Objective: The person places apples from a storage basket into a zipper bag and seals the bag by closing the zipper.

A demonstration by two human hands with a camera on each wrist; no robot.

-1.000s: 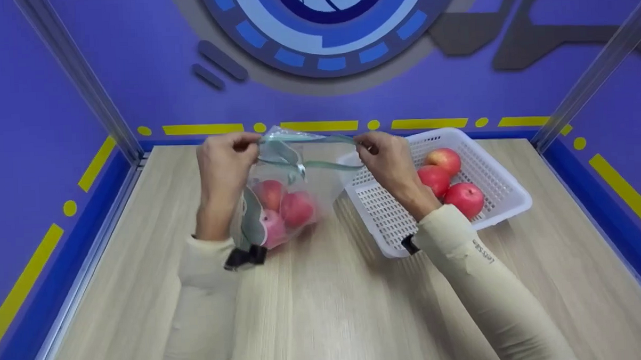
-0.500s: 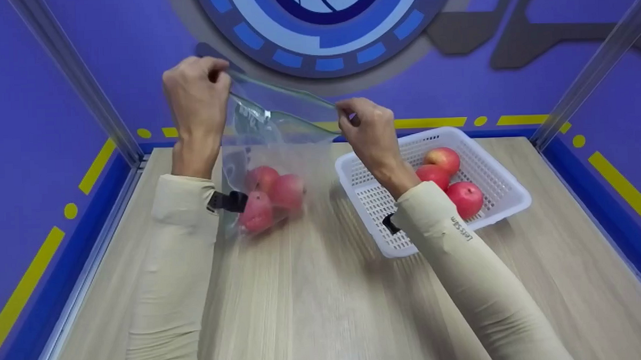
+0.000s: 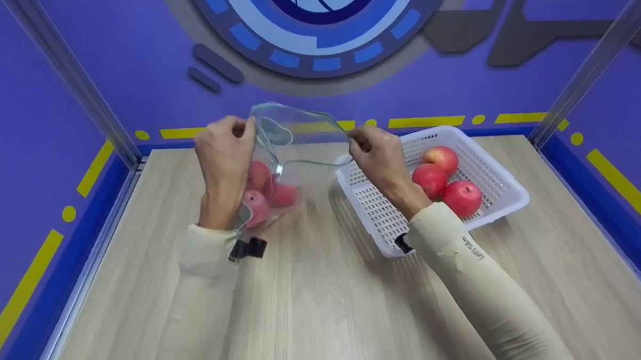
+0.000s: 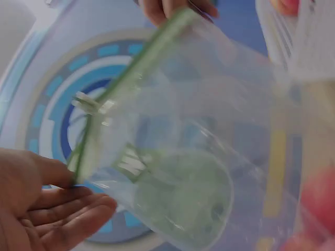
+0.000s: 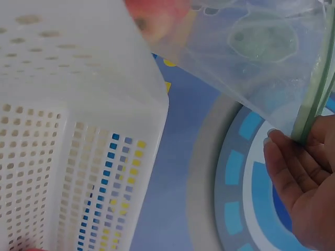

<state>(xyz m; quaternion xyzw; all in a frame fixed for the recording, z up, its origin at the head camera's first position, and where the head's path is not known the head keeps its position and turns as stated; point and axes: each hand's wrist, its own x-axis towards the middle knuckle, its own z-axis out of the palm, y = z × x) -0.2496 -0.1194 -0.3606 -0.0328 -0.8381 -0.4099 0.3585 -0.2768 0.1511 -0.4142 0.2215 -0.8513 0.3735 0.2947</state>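
Note:
A clear zip bag [image 3: 316, 181] with a green-edged mouth hangs between my two hands, its mouth spread wide. My left hand [image 3: 223, 154] pinches the left top corner between thumb and fingers. At the opposite corner, my right hand [image 3: 379, 155] pinches the edge, fingertips on the green strip [image 5: 309, 107] in the right wrist view. Three red apples [image 3: 285, 195] lie in the bottom of the bag, partly behind my left wrist. A small slider [image 3: 279, 170] sits on the near edge of the mouth. The left wrist view shows a pale green printed patch [image 4: 183, 201] on the plastic.
Right of the bag stands a white perforated basket [image 3: 494, 187] holding three red apples [image 3: 461, 198]; my right forearm reaches across its near left part. The wooden tabletop [image 3: 314, 308] is bounded by blue printed panels [image 3: 157, 95] and metal corner posts [image 3: 74, 82].
Both hands rose with the bag, the left one higher and further left, then came back down. The mouth now gapes wider, and the apples sit further left. The basket stayed put.

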